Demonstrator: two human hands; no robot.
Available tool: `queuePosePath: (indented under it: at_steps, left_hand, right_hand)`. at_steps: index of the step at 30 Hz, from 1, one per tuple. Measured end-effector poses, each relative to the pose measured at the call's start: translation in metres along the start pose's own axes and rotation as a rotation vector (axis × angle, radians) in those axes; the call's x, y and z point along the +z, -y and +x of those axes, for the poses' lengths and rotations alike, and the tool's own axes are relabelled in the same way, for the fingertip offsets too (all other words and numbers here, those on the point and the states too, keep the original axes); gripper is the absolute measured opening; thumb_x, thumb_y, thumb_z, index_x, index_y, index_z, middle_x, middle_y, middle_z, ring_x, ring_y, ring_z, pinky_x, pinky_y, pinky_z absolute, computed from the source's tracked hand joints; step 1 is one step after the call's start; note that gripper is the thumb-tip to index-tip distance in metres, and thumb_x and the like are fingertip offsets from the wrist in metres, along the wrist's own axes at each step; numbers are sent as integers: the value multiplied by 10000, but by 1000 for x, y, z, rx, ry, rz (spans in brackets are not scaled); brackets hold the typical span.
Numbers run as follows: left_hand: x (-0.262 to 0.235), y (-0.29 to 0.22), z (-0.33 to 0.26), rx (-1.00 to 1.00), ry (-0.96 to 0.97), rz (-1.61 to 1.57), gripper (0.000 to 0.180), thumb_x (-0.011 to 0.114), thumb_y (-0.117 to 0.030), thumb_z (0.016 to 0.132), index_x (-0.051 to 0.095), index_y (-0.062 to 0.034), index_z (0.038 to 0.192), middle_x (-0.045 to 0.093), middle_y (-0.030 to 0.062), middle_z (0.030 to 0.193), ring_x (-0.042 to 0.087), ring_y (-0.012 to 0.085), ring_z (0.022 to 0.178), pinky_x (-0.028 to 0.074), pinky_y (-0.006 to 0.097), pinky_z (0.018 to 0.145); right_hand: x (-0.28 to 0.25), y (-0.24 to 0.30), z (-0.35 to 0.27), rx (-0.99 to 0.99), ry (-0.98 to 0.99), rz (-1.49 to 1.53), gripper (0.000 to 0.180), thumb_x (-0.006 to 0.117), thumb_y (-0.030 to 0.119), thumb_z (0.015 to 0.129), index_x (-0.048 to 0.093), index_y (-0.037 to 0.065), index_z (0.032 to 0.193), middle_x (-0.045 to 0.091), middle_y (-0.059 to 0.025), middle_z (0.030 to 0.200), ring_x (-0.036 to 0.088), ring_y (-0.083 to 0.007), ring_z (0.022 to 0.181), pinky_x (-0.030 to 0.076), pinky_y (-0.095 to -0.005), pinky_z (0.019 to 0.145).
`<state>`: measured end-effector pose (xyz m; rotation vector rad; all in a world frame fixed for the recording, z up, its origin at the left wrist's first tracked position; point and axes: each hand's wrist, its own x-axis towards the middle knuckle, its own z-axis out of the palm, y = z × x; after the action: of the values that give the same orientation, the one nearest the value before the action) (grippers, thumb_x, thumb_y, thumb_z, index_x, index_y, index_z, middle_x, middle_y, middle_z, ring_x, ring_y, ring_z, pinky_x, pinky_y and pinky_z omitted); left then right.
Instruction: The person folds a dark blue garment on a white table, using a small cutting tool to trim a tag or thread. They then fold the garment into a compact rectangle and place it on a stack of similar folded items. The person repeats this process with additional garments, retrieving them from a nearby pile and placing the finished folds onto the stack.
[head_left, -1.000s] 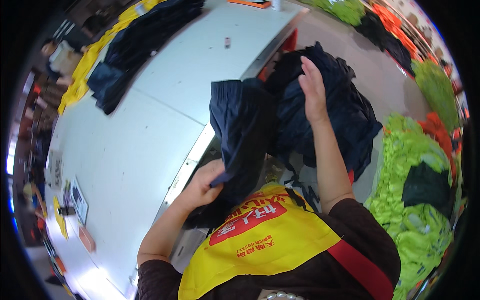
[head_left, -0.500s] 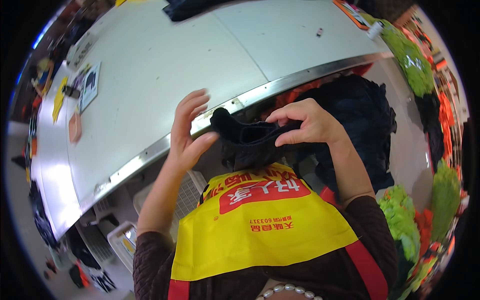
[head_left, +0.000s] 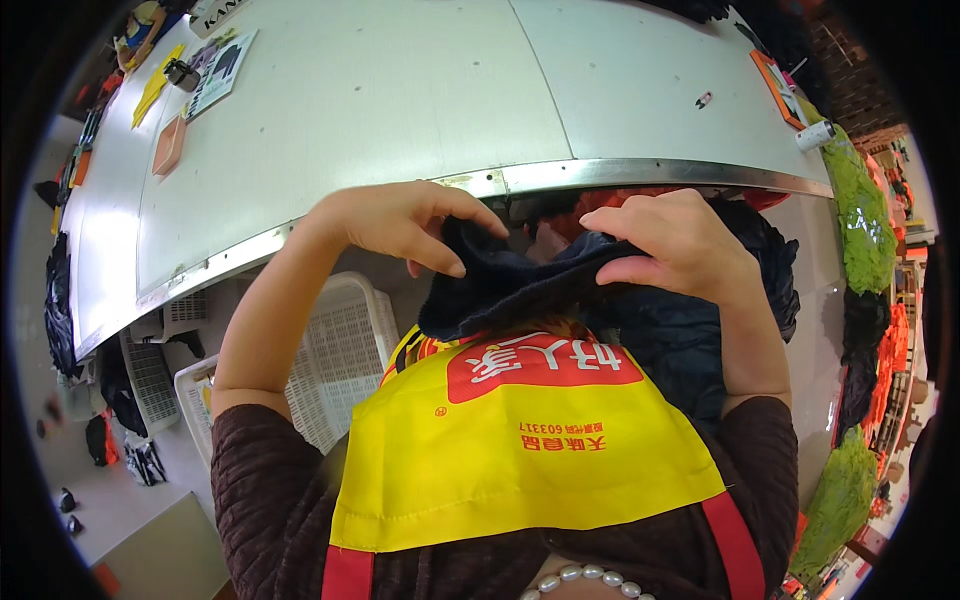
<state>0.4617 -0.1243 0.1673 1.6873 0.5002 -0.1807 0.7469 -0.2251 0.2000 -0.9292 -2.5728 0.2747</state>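
Both my hands hold a dark navy garment [head_left: 510, 285] close to my chest, above my yellow apron [head_left: 520, 440]. My left hand [head_left: 400, 222] pinches its left edge between fingers and thumb. On the other side my right hand [head_left: 675, 240] grips the garment's right edge. The cloth is bunched and sags between the two hands, just below the metal front edge of a large white table [head_left: 400, 90]. A heap of more dark garments [head_left: 700, 320] lies under my right arm.
A white perforated plastic basket [head_left: 330, 360] stands at my lower left, under the table's edge. On the table's far left lie a booklet [head_left: 222, 72] and an orange tray [head_left: 168, 145]; at far right an orange-framed tablet [head_left: 778, 88]. Green and orange cloth piles [head_left: 860, 220] line the right.
The view has swung down and closer onto the table's edge. My hands have drawn the dark garment nearer to my chest and spread a little wider along its edge.
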Motion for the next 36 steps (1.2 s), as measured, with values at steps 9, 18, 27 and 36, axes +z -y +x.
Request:
queuePosePath:
  at_steps: [9,18,27,36]
  left_hand:
    - [55,-14,44,-111,-635,103,221,605,-199,843,619,9,916,602,32,684,507,77,580,427,237,533]
    - [33,-16,26,-322,-860,-83,259,605,-270,839,642,-14,824,557,9,597,513,71,506,432,218,456]
    - [4,35,-19,-519,-1067,196,235,550,-193,751,648,-10,860,619,80,686,597,152,613,488,281,607]
    - [38,25,8,-25,-1065,626,470,662,-187,701,588,-72,1150,614,136,1059,586,267,955,475,355,809]
  right_hand:
    - [-13,9,-13,-52,49,-63,602,753,266,593,553,41,1115,559,-114,1098,529,-273,1025,435,-368,876]
    - [23,20,-31,73,525,-100,60,552,20,713,596,41,678,588,-85,586,596,-203,610,325,-361,996]
    - [13,30,-43,21,444,-118,29,572,68,680,549,51,685,499,-49,590,520,-190,598,406,-331,844]
    - [15,17,-34,5,271,-87,97,594,64,626,498,68,619,439,-40,539,479,-209,536,413,-319,664]
